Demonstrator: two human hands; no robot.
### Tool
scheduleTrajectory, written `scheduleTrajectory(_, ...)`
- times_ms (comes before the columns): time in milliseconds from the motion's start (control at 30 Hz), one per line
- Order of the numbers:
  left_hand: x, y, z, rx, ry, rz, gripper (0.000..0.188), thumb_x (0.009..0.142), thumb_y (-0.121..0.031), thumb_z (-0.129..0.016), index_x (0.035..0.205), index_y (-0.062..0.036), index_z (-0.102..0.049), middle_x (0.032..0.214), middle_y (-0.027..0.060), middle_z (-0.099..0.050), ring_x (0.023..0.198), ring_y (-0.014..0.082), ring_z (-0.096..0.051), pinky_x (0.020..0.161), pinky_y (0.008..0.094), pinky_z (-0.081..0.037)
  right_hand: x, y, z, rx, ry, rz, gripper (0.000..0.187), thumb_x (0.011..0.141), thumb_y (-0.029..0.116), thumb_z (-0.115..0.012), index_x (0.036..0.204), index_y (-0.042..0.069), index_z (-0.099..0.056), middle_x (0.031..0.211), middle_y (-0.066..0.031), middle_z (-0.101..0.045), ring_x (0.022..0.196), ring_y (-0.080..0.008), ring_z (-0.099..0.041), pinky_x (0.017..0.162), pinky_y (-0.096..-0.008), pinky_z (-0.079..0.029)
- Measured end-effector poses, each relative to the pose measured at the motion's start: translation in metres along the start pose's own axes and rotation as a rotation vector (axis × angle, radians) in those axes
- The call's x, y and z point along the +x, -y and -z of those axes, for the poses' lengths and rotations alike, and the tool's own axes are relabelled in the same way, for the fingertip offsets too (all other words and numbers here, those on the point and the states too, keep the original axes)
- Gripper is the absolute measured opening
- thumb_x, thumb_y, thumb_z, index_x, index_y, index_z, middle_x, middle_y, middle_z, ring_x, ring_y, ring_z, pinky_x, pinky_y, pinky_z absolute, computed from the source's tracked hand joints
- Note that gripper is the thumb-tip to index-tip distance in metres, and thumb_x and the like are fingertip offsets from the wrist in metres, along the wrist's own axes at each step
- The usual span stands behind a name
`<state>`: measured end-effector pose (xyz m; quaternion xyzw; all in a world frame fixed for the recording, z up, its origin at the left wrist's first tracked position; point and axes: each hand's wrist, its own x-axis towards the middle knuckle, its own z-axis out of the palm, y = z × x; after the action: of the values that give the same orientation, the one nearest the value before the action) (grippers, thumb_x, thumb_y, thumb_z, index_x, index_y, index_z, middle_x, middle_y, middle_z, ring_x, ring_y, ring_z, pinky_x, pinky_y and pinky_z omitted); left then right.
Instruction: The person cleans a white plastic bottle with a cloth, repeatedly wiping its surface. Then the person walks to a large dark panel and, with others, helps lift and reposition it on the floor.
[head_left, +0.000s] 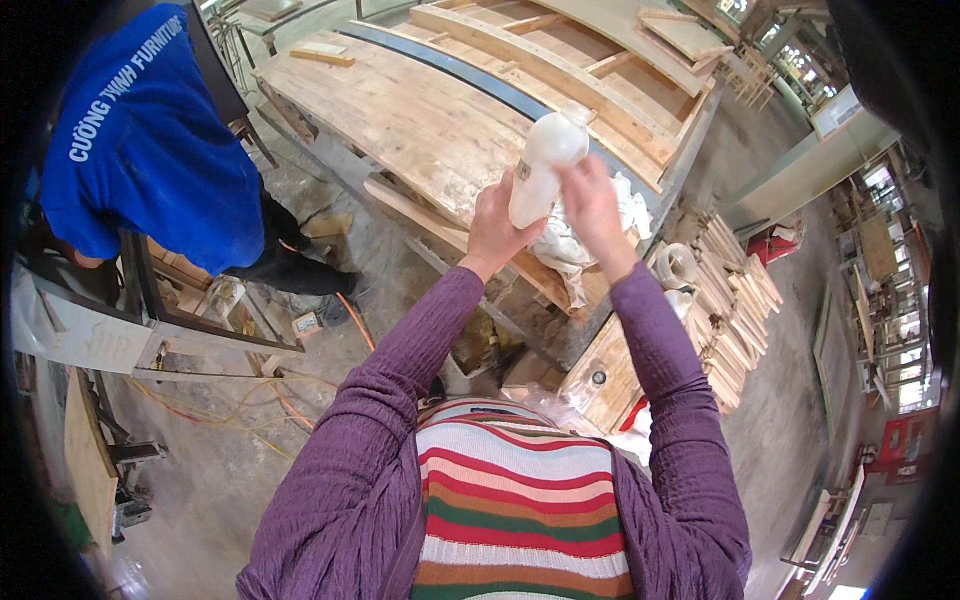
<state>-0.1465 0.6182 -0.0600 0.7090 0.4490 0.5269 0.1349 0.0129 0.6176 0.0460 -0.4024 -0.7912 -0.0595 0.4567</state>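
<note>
My left hand (497,222) is wrapped round the lower part of a whitish, translucent plastic bottle (537,190), held tilted above the workbench. The bottle's rounded upper part leans away toward the far right. Close against its right side is my right hand (597,208), its fingers smeared by motion, so I cannot make out whether they grip anything. Below and beside the right hand, a crumpled white cloth (565,250) hangs over the bench's near edge.
The wooden workbench (400,120) bears a framed wooden panel (560,50) and a small wood block (322,53). Stacked wooden sticks (735,310) and a tape roll (676,264) lie at the right. A person in a blue shirt (160,150) bends at the left; cords (250,400) cross the floor.
</note>
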Motion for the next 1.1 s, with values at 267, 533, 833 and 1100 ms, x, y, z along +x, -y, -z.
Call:
scheduleTrajectory(267,-0.002,0.008,0.003,-0.146,0.101,0.002,0.099,0.073,-0.027,-0.082,0.153,-0.0094,-0.026,0.121,0.023,-0.056,0.114,0.0403,-0.053,0.095,0.0473,-0.046,0.007,-0.008,0.004,0.176,-0.003,-0.096,0.019,0.089,-0.002,-0.061,0.105,0.005,-0.069,0.09,-0.0117,-0.055,0.083,-0.0253,-0.059,0.072,-0.0328,-0.049)
scheduleTrajectory(533,-0.003,0.013,0.004,-0.045,0.075,-0.018,0.101,0.069,-0.031,-0.084,0.153,-0.0171,-0.03,0.105,0.0198,-0.051,0.101,0.0374,-0.054,0.089,0.0463,-0.047,0.033,-0.022,0.014,0.129,-0.045,-0.156,0.02,0.09,0.0,-0.06,0.106,0.007,-0.069,0.091,-0.0133,-0.056,0.082,-0.0282,-0.06,0.071,-0.0352,-0.049)
scheduleTrajectory(833,-0.004,0.011,0.005,-0.142,0.076,0.067,0.1,0.07,-0.026,-0.083,0.154,-0.0159,-0.029,0.111,0.0193,-0.049,0.104,0.0346,-0.055,0.09,0.0425,-0.05,0.018,-0.027,0.004,0.203,-0.079,-0.161,0.02,0.089,-0.004,-0.059,0.105,0.004,-0.068,0.094,-0.0127,-0.056,0.087,-0.0268,-0.061,0.075,-0.0329,-0.051)
scheduleTrajectory(1100,-0.001,0.012,0.003,-0.202,0.054,0.066,0.101,0.07,-0.022,-0.083,0.154,-0.0139,-0.028,0.118,0.0206,-0.058,0.108,0.0362,-0.06,0.091,0.0453,-0.051,0.008,-0.031,-0.002,0.209,-0.082,-0.153,0.018,0.089,-0.003,-0.061,0.105,0.003,-0.068,0.09,-0.0121,-0.053,0.083,-0.0257,-0.057,0.073,-0.0338,-0.049)
